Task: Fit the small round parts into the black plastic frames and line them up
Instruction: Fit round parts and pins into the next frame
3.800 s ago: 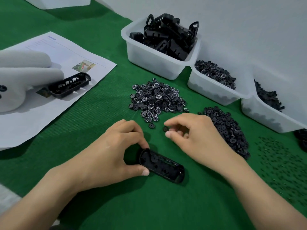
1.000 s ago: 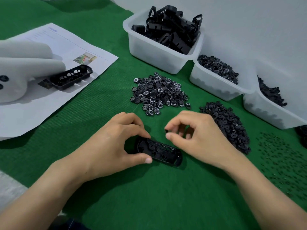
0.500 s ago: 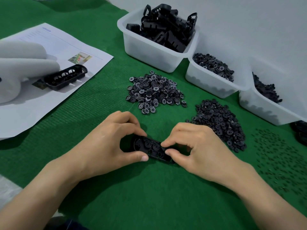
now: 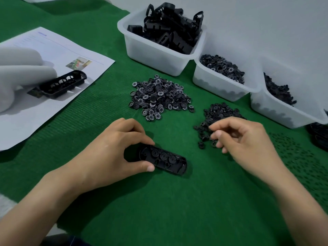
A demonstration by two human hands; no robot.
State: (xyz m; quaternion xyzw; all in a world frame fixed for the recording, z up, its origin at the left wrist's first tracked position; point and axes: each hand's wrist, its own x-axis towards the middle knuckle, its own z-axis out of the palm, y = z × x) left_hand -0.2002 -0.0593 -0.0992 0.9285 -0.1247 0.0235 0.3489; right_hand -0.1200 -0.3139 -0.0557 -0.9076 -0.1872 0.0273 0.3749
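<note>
At the far left, a sheet of paper (image 4: 53,55) lies on the green desk (image 4: 177,210). A sample frame (image 4: 63,84) rests on it, I think as a model to compare with. A white soft shape (image 4: 17,73) lies against its left end; what it is, I cannot tell.

Nearer to the person, the left hand (image 4: 113,150) grips the left end of the black frame (image 4: 163,158), with the thumb on the near edge and the fingers on the far edge. The frame lies flat on the desk with its open side up, probably so that the seats face the person and it does not slide. At least 3 round parts sit in a row inside; the right end looks not yet filled.

Just beyond the frame is the pile of numbered round parts (image 4: 159,96), and to the right the pile of plain dark parts (image 4: 218,112), both near for quick picking. The right hand (image 4: 245,139) hovers over the near edge of the dark pile with its fingers curled, thumb close to forefinger. Whether a part is pinched there, I cannot tell.

Along the far right stand 3 white bins (image 4: 159,55) with stock, and tiny black bits (image 4: 298,157) are scattered at the right edge.
</note>
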